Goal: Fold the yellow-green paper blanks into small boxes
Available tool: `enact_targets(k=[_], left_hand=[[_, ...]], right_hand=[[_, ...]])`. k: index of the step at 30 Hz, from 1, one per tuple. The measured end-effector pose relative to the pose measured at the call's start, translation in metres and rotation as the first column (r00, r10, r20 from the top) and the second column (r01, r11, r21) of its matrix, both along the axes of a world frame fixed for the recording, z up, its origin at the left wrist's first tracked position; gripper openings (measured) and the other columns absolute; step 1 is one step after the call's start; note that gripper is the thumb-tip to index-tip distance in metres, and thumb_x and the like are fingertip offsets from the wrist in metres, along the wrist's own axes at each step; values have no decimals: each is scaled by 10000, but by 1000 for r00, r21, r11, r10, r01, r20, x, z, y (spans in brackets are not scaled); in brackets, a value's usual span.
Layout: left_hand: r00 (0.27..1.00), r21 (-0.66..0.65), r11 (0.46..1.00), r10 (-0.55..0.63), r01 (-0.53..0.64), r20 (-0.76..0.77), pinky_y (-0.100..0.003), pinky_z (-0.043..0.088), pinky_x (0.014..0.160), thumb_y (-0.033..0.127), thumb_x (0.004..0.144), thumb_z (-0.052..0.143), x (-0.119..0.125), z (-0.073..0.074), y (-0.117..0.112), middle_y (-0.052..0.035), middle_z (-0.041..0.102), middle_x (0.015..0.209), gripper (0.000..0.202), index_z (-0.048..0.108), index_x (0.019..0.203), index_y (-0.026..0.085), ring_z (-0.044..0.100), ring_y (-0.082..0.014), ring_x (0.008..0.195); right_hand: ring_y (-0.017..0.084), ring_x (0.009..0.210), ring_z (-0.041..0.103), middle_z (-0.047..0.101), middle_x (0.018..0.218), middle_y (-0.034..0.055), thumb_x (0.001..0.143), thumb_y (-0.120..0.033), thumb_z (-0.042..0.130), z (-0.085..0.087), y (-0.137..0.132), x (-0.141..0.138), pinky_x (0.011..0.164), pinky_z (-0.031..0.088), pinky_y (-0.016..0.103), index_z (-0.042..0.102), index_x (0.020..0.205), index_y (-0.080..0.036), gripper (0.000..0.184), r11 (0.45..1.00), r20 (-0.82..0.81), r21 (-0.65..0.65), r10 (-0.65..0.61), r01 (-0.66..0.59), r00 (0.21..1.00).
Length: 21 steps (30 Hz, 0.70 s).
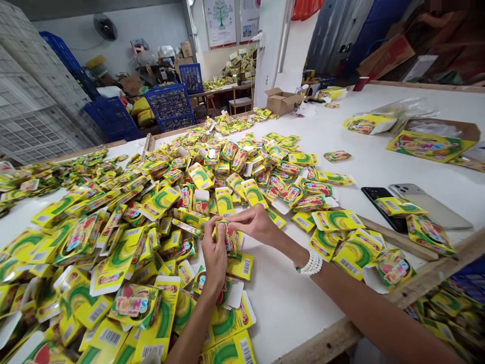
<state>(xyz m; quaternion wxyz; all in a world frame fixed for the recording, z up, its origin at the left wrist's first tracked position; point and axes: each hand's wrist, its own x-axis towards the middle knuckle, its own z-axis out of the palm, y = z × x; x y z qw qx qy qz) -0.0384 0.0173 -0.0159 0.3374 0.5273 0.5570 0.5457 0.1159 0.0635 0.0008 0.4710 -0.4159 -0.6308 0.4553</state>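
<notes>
My left hand (214, 255) is closed round a small yellow, green and red printed carton (231, 242), its thumb along the near face. From the right, my right hand (259, 225) comes in with thumb and fingers pinched at the top of that same carton. The fingers partly cover the top edge, so whether its flap is open or closed is hidden. White beads circle my right wrist. All around my left hand lies a heap of similar cartons (162, 202), some with white end flaps standing open. A flat yellow carton (240, 266) rests just below the held one.
Two phones (432, 202) lie at right with cartons on top, beside a wooden strip (397, 237). Farther back are an opened display box (428, 144) and a brown cardboard box (282, 101). Blue crates (170, 103) stand beyond the table. A wooden edge (326, 344) borders the near side.
</notes>
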Motion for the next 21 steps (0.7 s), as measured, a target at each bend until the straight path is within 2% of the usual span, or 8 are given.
enact_targets(k=[3,6,8,10,13,16,19,21], left_hand=[[1000,-31,1000,1,0,12,-243,493,644,623,1031,536,1,1,-1,-21,711,1006,458,684,1186,218,566,-136,704],[999,-51,998,-20,22,42,-228,448,558,626,1024,558,1,1,-2,-12,696,957,467,676,1226,223,503,-116,618],[997,-39,997,-63,65,46,-232,472,590,600,1018,586,1,0,-2,-18,703,965,437,680,1235,232,552,-128,656],[992,2,993,-120,120,41,-255,524,703,555,1021,601,2,-1,-1,-38,729,1034,386,696,1212,233,638,-158,787],[972,35,974,-226,224,57,-284,547,803,506,1030,595,5,-5,0,-58,749,1125,342,714,1182,224,687,-187,916],[941,49,948,-318,315,115,-289,564,806,504,1037,597,8,-7,-2,-60,748,1142,351,693,1236,231,701,-179,898],[915,98,932,-361,349,178,-269,573,760,514,1041,602,9,-8,-4,-58,723,1140,410,615,1350,246,692,-147,835],[910,102,936,-352,338,220,-243,550,659,530,1046,589,9,-9,-4,-53,700,1118,423,584,1356,243,657,-111,716]], right_hand=[[355,947,830,845,1022,119,746,-476,867,2,-1,-3,846,680,448,895,1000,-181,390,998,-54,-67,3,-6,999],[300,872,822,849,1049,134,747,-476,879,9,-4,-2,803,673,394,887,1051,-147,448,994,-52,-106,17,-23,999],[255,802,800,851,1034,135,785,-456,859,15,-5,3,717,649,338,874,1111,-133,459,994,37,-103,37,-34,999],[216,706,761,847,910,119,811,-450,837,21,-3,11,617,600,293,872,1112,-125,445,991,142,-115,86,-70,986],[196,603,725,795,714,90,767,-518,864,30,2,23,555,574,278,876,986,-127,448,961,213,-223,209,-161,954],[211,588,735,785,693,101,709,-623,895,42,-4,34,559,592,300,861,840,-157,485,939,270,-290,263,-183,926],[231,571,727,774,666,109,686,-748,881,51,-39,57,531,572,334,873,794,-213,545,984,327,-179,78,-19,942],[243,587,738,799,727,143,653,-844,851,53,-80,85,541,573,373,903,889,-273,621,965,324,-83,-209,248,923]])
